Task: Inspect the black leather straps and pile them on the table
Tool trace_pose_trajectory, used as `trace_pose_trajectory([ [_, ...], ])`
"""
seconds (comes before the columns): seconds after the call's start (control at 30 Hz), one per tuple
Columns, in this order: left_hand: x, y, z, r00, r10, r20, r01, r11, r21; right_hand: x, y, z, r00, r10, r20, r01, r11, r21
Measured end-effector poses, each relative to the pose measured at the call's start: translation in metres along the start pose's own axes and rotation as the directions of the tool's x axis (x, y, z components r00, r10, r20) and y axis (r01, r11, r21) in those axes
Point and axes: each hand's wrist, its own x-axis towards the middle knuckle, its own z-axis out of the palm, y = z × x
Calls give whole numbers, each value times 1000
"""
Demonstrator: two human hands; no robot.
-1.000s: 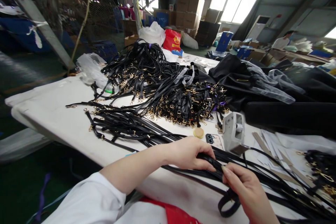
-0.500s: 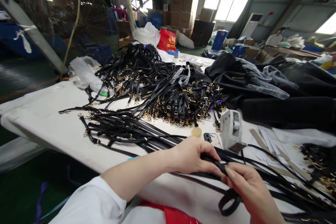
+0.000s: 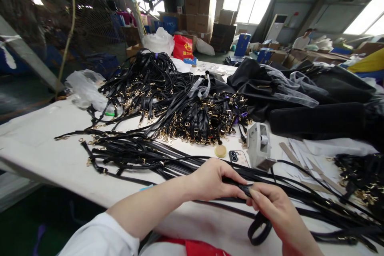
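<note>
Both hands work close together on a black strap (image 3: 260, 229), low in the view and right of centre. My left hand (image 3: 214, 179) pinches it between thumb and fingers. Right beside, my right hand (image 3: 271, 204) grips the same strap with thumb and bent forefinger, and a loop of it hangs below the fingers. What lies exactly between the fingertips is partly hidden. Under and behind the hands run long black straps (image 3: 129, 156) with gold clasps, spread along the white table (image 3: 33, 136).
Behind lies a large heap of black straps with gold buckles (image 3: 195, 120). A white-grey device (image 3: 258, 146), a phone (image 3: 239, 157) and a round yellow disc (image 3: 220, 151) sit beyond my hands. Black bags (image 3: 315, 118) fill the right side. A person (image 3: 302, 41) is far back.
The view has shifted slightly, so the scene sits a little further left. Both hands keep their hold on the strap, with little visible change in their grip.
</note>
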Motion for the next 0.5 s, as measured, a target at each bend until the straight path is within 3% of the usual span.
trace_pose_trajectory([
  [0.13, -1, 0, 10, 991, 11, -133, -4, 998, 55, 2, -7, 9, 1000, -22, -21, 23, 999, 31],
  [0.33, -3, -5, 16, 991, 30, -129, -12, 990, 138, 6, -15, 16, 1000, -6, -1, 6, 997, 83],
  [0.5, -3, -2, 2, 972, 177, -151, -134, 956, 260, 2, -11, 8, 1000, 9, -13, -7, 993, 118],
])
